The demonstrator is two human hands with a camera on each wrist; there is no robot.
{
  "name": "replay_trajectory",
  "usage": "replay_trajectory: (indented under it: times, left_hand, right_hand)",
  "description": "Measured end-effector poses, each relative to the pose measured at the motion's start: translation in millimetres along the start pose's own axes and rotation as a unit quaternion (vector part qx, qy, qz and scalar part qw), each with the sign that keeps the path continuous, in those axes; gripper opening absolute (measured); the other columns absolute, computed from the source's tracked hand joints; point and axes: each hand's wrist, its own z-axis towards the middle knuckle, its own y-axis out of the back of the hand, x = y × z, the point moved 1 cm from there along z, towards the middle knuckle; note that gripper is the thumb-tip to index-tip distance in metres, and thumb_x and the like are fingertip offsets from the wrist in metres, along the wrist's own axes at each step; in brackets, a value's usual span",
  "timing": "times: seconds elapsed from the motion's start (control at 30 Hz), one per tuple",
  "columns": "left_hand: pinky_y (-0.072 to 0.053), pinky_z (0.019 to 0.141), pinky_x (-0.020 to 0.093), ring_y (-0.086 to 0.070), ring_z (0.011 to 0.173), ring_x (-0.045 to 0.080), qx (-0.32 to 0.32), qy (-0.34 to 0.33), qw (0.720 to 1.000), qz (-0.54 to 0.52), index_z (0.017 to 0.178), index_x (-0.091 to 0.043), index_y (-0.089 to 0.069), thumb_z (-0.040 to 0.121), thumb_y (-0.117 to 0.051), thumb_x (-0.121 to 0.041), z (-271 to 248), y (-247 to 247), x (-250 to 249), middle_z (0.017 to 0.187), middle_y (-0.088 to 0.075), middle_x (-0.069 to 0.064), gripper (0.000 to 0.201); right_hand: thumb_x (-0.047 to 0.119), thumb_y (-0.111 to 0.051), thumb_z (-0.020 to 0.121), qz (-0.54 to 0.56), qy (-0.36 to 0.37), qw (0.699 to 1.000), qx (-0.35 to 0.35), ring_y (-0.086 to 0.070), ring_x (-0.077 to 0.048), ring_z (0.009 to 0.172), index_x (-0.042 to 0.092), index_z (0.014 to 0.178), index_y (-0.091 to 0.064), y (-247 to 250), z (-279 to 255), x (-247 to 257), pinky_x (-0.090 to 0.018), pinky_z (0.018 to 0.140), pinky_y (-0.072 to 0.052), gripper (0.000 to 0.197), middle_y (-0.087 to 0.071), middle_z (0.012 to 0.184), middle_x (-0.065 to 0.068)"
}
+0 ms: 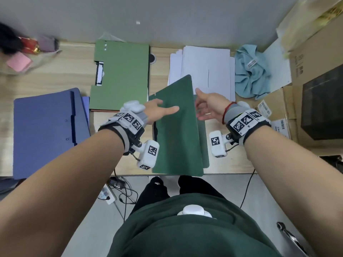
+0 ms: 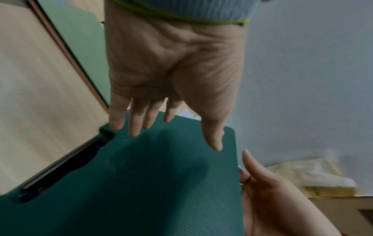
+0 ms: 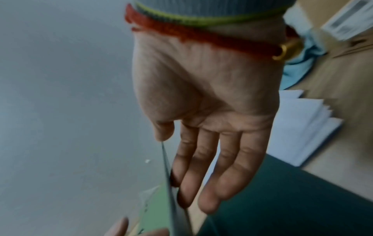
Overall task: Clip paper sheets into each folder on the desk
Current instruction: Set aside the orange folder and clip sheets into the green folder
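A dark green folder (image 1: 176, 136) lies at the desk's front middle with its cover raised and tilted. My left hand (image 1: 161, 110) rests on the cover's outer face with straight fingers, as the left wrist view shows: left hand (image 2: 171, 115) on the folder (image 2: 161, 183). My right hand (image 1: 206, 108) is at the cover's right edge. In the right wrist view, the right hand (image 3: 201, 159) has straight fingers lying against the cover's inner side and its thumb tip at the thin edge (image 3: 169, 183). A stack of white paper sheets (image 1: 206, 67) lies behind the folder.
A light green folder (image 1: 122, 75) with a black clip (image 1: 99, 73) lies at the back left. A blue folder (image 1: 46, 130) lies at far left. A blue cloth (image 1: 250, 71), cardboard boxes (image 1: 315, 52) and a black box (image 1: 323, 104) crowd the right side.
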Motion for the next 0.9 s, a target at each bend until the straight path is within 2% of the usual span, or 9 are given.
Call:
replay_trajectory:
  times: [0.17,0.3,0.37,0.43,0.53,0.6,0.67,0.83,0.9]
  left_hand:
    - [-0.054,0.089,0.036,-0.062,0.112,0.022,-0.012,-0.018,0.999,-0.032,0.151,-0.027,-0.027,0.065,-0.076,-0.067,-30,39,-12,0.131,-0.057,0.002,0.106]
    - [-0.053,0.069,0.034,-0.064,0.079,0.019,-0.081,-0.031,0.996,-0.014,0.134,-0.018,-0.043,0.086,-0.066,-0.017,-40,74,3,0.102,-0.067,0.009,0.053]
    - [-0.046,0.07,0.033,-0.051,0.066,0.014,-0.134,-0.028,0.988,0.066,0.107,-0.016,-0.047,0.09,-0.055,-0.003,-39,95,24,0.079,-0.054,0.002,0.023]
    - [-0.037,0.074,0.03,-0.044,0.067,0.014,-0.198,-0.013,0.972,0.123,0.109,-0.014,-0.048,0.091,-0.053,-0.001,-38,107,40,0.072,-0.038,-0.004,0.023]
    - [-0.04,0.071,0.031,-0.048,0.09,0.025,-0.266,0.025,0.956,0.118,0.142,-0.006,-0.033,0.088,-0.056,-0.003,-38,120,81,0.094,-0.055,0.008,0.059]
    - [-0.044,0.086,0.039,-0.055,0.106,0.033,-0.28,0.055,0.951,0.117,0.147,-0.008,-0.026,0.088,-0.058,-0.004,-29,117,105,0.125,-0.055,0.02,0.067]
    - [-0.039,0.099,0.043,-0.052,0.118,0.036,-0.309,0.11,0.938,0.108,0.146,-0.009,-0.03,0.092,-0.056,-0.004,-16,115,121,0.134,-0.049,0.023,0.06]
    - [-0.038,0.091,0.039,-0.043,0.098,0.025,-0.282,0.148,0.935,0.154,0.114,0.005,-0.043,0.091,-0.061,-0.01,-1,115,134,0.133,-0.048,0.02,0.033]
    - [-0.041,0.094,0.039,-0.039,0.094,0.024,-0.258,0.132,0.939,0.186,0.127,-0.002,-0.045,0.091,-0.061,-0.014,1,115,125,0.132,-0.049,0.018,0.041]
  right_hand:
    - [0.049,-0.039,0.102,-0.017,0.067,0.992,0.104,-0.069,-0.024,0.076,0.012,0.088,-0.069,-60,-10,53,-0.031,0.07,-0.056,0.05,-0.072,0.082,-0.006]
    - [0.045,-0.041,0.103,-0.059,0.063,0.987,0.136,-0.067,-0.023,0.086,0.015,0.1,-0.071,-105,-4,60,-0.035,0.08,-0.056,0.042,-0.074,0.099,-0.004]
    - [0.042,-0.044,0.102,-0.101,0.042,0.985,0.131,-0.067,-0.024,0.093,0.016,0.103,-0.07,-122,6,51,-0.038,0.089,-0.055,0.037,-0.072,0.109,-0.004]
    - [0.04,-0.047,0.101,-0.131,0.014,0.984,0.116,-0.066,-0.024,0.102,0.016,0.108,-0.069,-125,14,36,-0.039,0.095,-0.054,0.033,-0.069,0.118,-0.004]
    - [0.038,-0.05,0.1,-0.18,-0.028,0.979,0.094,-0.064,-0.02,0.109,0.018,0.116,-0.067,-134,25,16,-0.037,0.097,-0.053,0.031,-0.065,0.126,0.002]
    - [0.039,-0.052,0.098,-0.212,-0.047,0.974,0.067,-0.062,-0.017,0.11,0.018,0.123,-0.064,-133,32,3,-0.036,0.097,-0.053,0.035,-0.062,0.128,0.004]
    - [0.043,-0.056,0.094,-0.239,-0.066,0.968,0.034,-0.059,-0.017,0.112,0.018,0.131,-0.058,-130,36,-9,-0.036,0.096,-0.052,0.044,-0.059,0.131,0.002]
    - [0.042,-0.052,0.097,-0.31,-0.109,0.945,0.0,-0.053,-0.031,0.124,0.014,0.139,-0.052,-120,34,-24,-0.042,0.101,-0.049,0.051,-0.051,0.142,-0.005]
    - [0.042,-0.051,0.098,-0.326,-0.119,0.938,-0.002,-0.055,-0.035,0.123,0.011,0.139,-0.051,-116,32,-28,-0.045,0.102,-0.048,0.052,-0.051,0.141,-0.008]
